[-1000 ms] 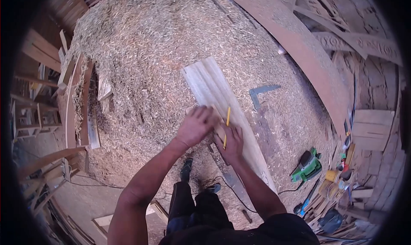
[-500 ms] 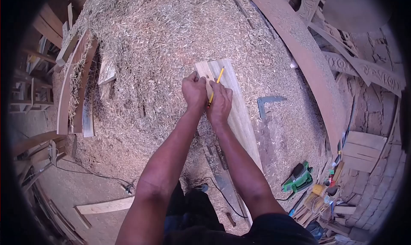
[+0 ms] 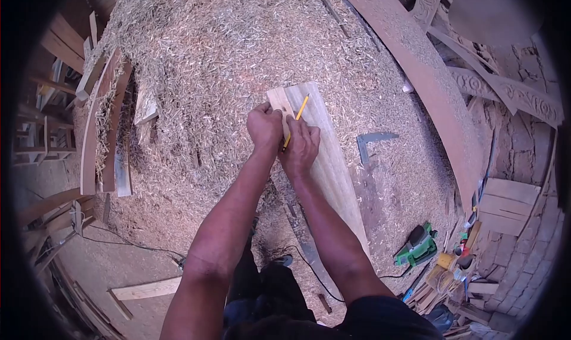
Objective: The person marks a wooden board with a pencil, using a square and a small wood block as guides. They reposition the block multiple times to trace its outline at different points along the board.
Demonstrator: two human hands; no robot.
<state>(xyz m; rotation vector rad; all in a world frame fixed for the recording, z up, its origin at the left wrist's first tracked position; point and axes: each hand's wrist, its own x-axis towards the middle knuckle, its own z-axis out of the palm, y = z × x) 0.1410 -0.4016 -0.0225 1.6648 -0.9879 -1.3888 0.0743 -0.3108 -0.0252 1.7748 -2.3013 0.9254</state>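
Pinched the left edge of the strip (image 3: 276,97) in the left hand (image 3: 264,127), with fingers nearly closed. Held the pencil (image 3: 304,105) in the right hand (image 3: 300,150), with fingers curled at the strip. Saw the strip along the left side of the board (image 3: 333,156), the square (image 3: 376,137) to the right on shavings (image 3: 404,179). Could not tell the firmness of grip.

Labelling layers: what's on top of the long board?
A wood strip lies on the left side of the long board near its far end; the right hand, holding a yellow pencil, is over it. The surface beneath them is hidden.
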